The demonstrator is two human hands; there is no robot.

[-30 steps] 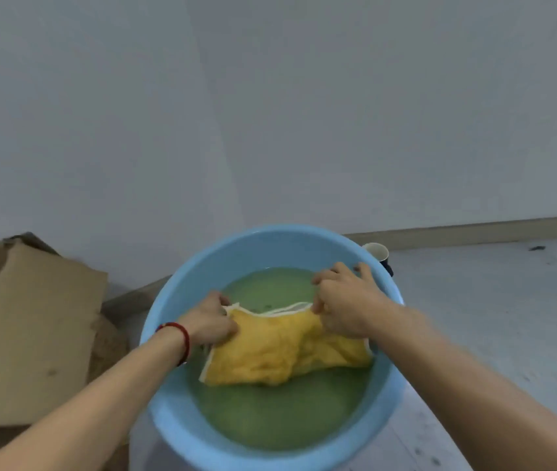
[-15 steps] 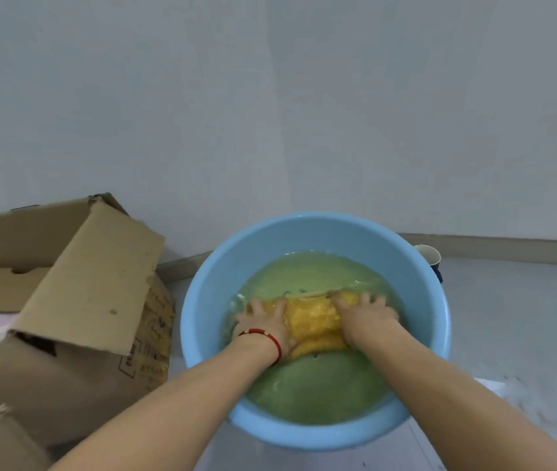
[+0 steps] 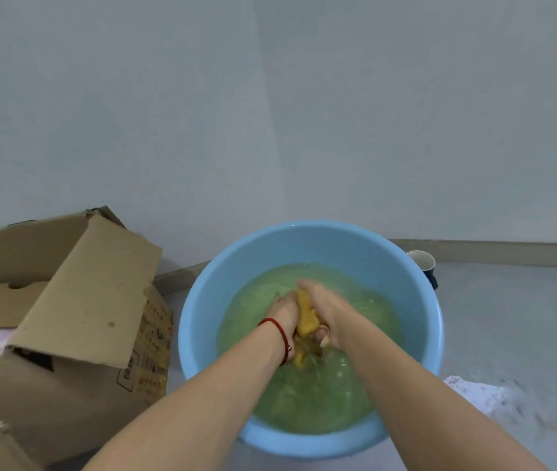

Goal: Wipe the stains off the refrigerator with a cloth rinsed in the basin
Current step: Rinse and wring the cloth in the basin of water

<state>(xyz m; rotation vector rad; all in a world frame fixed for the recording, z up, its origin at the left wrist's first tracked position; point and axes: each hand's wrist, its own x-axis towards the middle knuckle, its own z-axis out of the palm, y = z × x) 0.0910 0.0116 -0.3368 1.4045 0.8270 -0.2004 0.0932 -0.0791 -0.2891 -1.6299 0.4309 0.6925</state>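
Head view shows both hands, left hand and right hand, pressed together and squeezing the bunched yellow cloth between them, over the greenish water in the blue basin.

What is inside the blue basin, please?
Greenish water and a bunched yellow cloth gripped between both hands, left, right; the basin bottom is hidden.

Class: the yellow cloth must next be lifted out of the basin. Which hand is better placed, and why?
Neither clearly: the left hand and right hand both squeeze the cloth between them, low in the basin. Either could lift.
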